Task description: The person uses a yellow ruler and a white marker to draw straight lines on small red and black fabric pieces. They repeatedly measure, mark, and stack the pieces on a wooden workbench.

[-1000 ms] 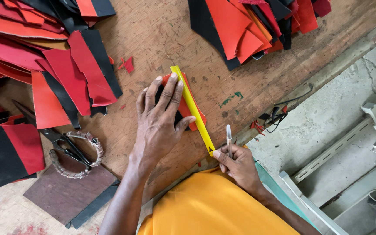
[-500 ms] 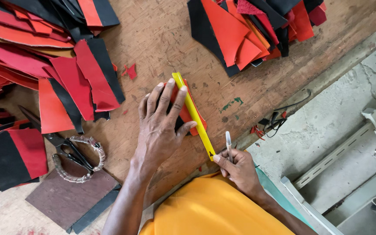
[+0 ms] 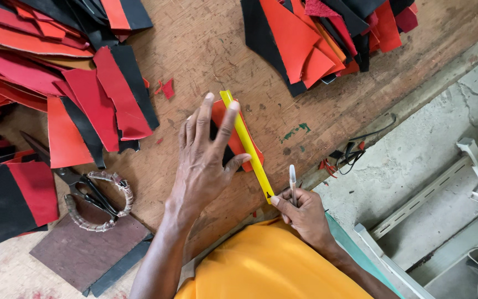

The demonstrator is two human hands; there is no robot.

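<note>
Now, left fingers (image 3: 217, 119): we see our left hand (image 3: 206, 160) spread flat, fingers wide, pressing the yellow ruler (image 3: 246, 144) and the red-and-black leather piece (image 3: 223, 135) down onto the tabletop (image 3: 206, 44).
Right fingers (image 3: 283, 202): our right hand (image 3: 302, 213) is closed narrowly around a pen (image 3: 292, 182), its shaft upright, fingertip touching the ruler's near end.
Change: compared with half a second ago, the left hand holds the same flat press and the pen has stayed at the ruler's near end; no stroke along the edge shows.
Meaning: we judge the ruler is set and the marking is about to start, not under way.
Leather piece: it lies under the palm and ruler, its red edge showing just beside the ruler's far half.
Ruler: it runs diagonally from the left fingertips to the right hand.
Outward, left: scissors (image 3: 92, 194) with wrapped handles lie beside a dark brown sheet (image 3: 84, 249).
Further out: red and black leather stacks (image 3: 45, 83) lie left, another pile (image 3: 327, 39) upper right.
</note>
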